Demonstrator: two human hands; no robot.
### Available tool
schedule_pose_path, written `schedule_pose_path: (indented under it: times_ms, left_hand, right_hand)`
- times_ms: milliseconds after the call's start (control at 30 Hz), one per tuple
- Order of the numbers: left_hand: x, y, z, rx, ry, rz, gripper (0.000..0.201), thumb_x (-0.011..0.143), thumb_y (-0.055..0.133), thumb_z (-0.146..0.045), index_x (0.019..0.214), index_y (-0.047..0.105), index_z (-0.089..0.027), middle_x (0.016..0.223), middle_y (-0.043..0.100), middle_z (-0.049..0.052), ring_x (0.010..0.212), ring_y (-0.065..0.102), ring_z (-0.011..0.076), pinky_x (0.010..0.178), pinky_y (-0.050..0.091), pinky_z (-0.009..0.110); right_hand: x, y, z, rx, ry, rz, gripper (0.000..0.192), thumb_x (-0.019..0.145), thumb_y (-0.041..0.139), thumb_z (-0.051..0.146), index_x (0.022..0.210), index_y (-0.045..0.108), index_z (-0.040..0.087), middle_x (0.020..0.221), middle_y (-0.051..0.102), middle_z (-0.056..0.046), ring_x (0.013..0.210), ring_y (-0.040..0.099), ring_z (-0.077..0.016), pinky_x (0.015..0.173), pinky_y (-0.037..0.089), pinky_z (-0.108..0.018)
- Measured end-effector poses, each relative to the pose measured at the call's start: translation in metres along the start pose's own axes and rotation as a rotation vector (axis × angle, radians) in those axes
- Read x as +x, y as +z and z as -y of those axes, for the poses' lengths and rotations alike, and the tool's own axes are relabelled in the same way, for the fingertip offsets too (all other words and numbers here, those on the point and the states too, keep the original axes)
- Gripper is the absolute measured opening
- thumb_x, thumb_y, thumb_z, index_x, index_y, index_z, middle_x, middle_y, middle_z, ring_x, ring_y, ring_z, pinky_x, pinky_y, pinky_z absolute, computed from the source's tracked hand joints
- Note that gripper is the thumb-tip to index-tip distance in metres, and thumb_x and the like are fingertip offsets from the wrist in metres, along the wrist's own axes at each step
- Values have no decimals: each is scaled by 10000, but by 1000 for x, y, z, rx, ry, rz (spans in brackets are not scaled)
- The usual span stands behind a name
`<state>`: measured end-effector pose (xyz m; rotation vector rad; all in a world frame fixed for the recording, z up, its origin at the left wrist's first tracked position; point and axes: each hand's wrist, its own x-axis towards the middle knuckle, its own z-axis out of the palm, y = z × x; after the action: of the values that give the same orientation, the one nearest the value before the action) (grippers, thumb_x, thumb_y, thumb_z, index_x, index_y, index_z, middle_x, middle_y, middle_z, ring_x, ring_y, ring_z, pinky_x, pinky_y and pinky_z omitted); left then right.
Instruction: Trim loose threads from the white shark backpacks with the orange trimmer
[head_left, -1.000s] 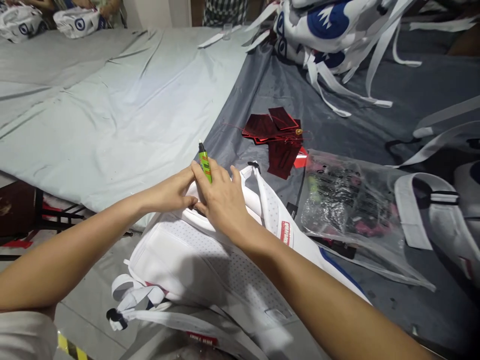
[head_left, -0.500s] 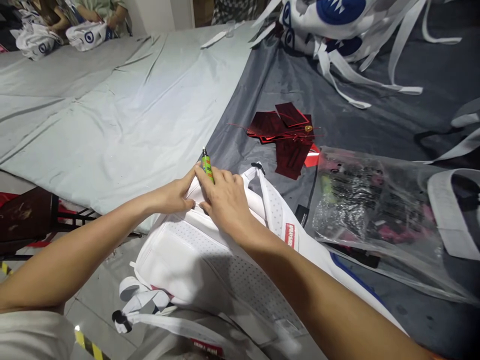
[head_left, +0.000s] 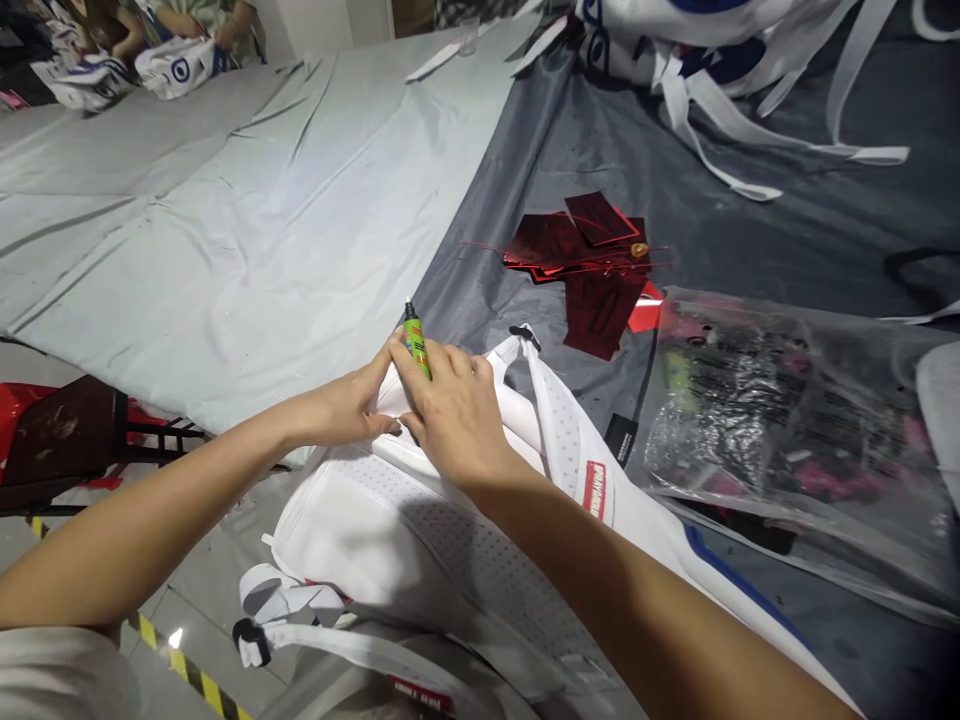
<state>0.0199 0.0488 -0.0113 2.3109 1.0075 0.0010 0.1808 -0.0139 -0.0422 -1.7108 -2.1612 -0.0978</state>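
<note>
Bag lies directly under both hands, its top end at the fingers and its long axis slanting from there toward the person's near right. The left hand pinches the top edge between thumb and fingers; the right hand, just beside it and equally near, has its thumb at that edge and grips a pen, black end pointing away. The near side overhangs the desk, whose pale cover spreads wide ahead-left; red pieces and a packet border the right.
</note>
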Motion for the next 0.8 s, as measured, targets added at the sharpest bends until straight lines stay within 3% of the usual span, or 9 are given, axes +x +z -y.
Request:
schedule_pose_path:
  times_ms: [67,233,433,600,700,800]
  left_hand:
    - [4,-1,-6,61,-59,14,1057,782,618,-312,1554,-92,-188,1365,529,177,874,618,195,773,474,323]
    - [10,3,-18,267,-233,15,1009,771,590,-210,1533,-64,-111,999,685,101,771,632,198,654,456,281]
    - [6,9,-17,352,-178,-36,940,775,549,-185,1521,-14,-93,918,676,82,752,624,203,620,443,281]
    - [4,9,-14,315,-146,-33,982,796,523,-171,1525,-130,-100,893,681,63,759,637,198,648,453,284]
    - [3,8,-15,290,-156,-18,1005,807,522,-181,1528,-177,-128,939,693,65,814,654,198,680,459,278]
    - [3,6,-17,301,-173,-14,999,815,523,-207,1538,-164,-147,1072,684,109,874,660,212,688,458,280]
  right_hand:
    - [1,0,0,-5,6,9,792,838,701,237,1519,300,191,1359,521,-162,1128,458,-302,908,309,-414]
    - [0,1,1,-26,16,-11,742,844,695,244,1495,344,189,1346,525,-162,1135,456,-308,904,310,-415]
    - [0,2,1,-9,-20,-55,692,850,666,227,1474,369,182,1319,546,-168,1131,471,-305,922,319,-417]
    - [-15,-18,-13,98,-127,-137,513,925,469,160,1436,440,178,1287,585,-155,1177,504,-285,1001,327,-440]
    - [-42,-40,-26,305,-78,-162,545,948,409,233,1488,368,168,1171,643,-149,1035,595,-269,908,426,-414]
    - [-64,-55,-36,603,66,-19,538,958,420,333,1469,380,171,940,695,-94,723,626,-207,667,485,-323]
